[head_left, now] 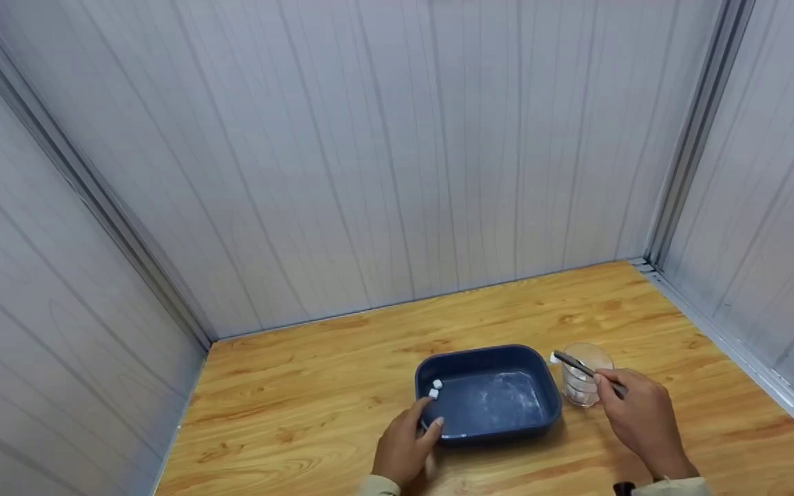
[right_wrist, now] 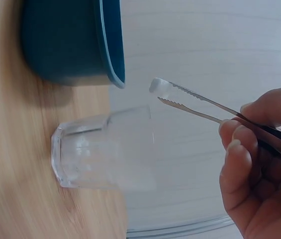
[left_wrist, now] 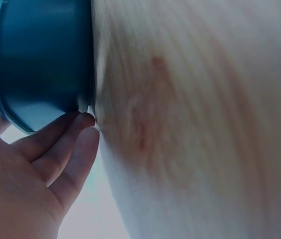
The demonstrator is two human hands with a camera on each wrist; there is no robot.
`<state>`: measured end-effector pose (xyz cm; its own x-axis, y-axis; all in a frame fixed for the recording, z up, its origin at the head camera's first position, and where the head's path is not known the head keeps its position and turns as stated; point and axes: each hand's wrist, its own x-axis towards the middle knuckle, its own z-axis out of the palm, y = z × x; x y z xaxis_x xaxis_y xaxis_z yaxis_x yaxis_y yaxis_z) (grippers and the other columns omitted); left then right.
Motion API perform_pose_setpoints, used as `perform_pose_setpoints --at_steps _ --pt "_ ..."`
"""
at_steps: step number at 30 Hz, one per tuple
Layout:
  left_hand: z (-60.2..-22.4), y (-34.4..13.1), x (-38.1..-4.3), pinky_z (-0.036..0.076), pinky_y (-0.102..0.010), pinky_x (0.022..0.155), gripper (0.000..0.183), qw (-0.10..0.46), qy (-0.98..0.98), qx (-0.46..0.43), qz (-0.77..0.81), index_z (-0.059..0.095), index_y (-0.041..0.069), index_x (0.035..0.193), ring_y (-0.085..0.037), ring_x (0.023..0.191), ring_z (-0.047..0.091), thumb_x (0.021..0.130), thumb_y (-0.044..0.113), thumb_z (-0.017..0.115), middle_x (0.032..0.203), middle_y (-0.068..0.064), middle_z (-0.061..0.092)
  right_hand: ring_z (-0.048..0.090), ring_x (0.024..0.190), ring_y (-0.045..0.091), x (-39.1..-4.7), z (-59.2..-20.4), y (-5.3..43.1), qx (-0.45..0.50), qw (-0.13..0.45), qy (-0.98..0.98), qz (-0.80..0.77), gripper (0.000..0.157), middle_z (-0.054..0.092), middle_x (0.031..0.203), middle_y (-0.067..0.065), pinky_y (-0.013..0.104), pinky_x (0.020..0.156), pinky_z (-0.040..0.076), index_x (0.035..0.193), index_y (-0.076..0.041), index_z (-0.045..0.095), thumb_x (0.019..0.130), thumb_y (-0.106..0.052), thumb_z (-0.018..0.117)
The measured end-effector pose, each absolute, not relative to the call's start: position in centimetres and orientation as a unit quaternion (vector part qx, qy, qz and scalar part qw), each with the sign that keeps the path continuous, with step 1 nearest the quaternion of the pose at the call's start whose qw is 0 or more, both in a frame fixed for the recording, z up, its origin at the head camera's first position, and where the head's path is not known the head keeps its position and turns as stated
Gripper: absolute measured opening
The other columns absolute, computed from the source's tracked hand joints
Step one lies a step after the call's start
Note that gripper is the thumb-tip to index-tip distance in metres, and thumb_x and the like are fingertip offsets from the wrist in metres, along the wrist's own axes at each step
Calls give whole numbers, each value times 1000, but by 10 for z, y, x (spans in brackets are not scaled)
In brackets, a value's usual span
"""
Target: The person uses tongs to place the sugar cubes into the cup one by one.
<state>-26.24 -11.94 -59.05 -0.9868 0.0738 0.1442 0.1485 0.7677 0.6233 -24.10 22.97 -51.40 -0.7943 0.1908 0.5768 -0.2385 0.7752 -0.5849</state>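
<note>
My left hand (head_left: 402,444) grips the near left corner of a dark blue rectangular basin (head_left: 507,408), thumb at the rim. In the left wrist view its fingers curl against the basin's outer wall (left_wrist: 41,59). Two small white cubes (head_left: 437,384) lie inside the basin at its left end. My right hand (head_left: 642,410) pinches metal tweezers (right_wrist: 205,99) with serrated tips. At those tips is another white cube (right_wrist: 159,86), held above the table between the basin and a clear glass (right_wrist: 85,154). Whitish shapes show low in the glass; whether they are cubes, I cannot tell.
The wood-patterned table (head_left: 287,413) carries the basin, with the glass close to its right side. Pale panel walls (head_left: 369,172) enclose the back and both sides. A metal rail (head_left: 748,365) runs along the right edge.
</note>
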Motion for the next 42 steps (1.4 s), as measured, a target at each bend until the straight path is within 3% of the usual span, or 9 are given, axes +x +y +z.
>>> perform_pose_setpoints --at_steps 7,14,24,30,42 --pt "-591 -120 -262 44 -44 87 48 47 -938 -56 -338 53 28 129 -19 107 56 88 53 54 115 3 60 64 76 24 -238 -513 238 2 322 -887 331 8 68 81 9 44 64 49 85 -2 72 82 -9 68" --pt "-593 -121 -263 45 -43 85 48 51 -938 -61 -339 54 27 128 -18 104 57 88 52 54 112 4 61 63 74 23 -237 -517 244 -16 318 -891 324 9 68 80 9 38 60 48 86 -2 72 82 -8 68" --pt "-595 -121 -261 44 -45 86 48 59 -939 -58 -335 53 28 129 -20 106 56 88 52 54 115 3 61 64 72 27 -240 -526 248 -19 315 -892 324 8 68 79 12 45 60 48 84 0 72 81 -6 68" --pt "-595 -121 -262 45 -44 85 48 54 -938 -57 -337 53 28 129 -19 104 57 88 53 54 113 3 61 65 77 32 -241 -528 247 -21 286 -903 321 11 68 83 14 49 65 49 86 0 72 82 -8 67" --pt "-594 -120 -264 45 -44 84 49 51 -939 -55 -336 53 28 129 -17 102 57 87 54 54 112 5 61 64 77 27 -247 -521 248 -20 212 -931 297 17 68 86 13 48 65 49 90 -1 72 86 -13 61"
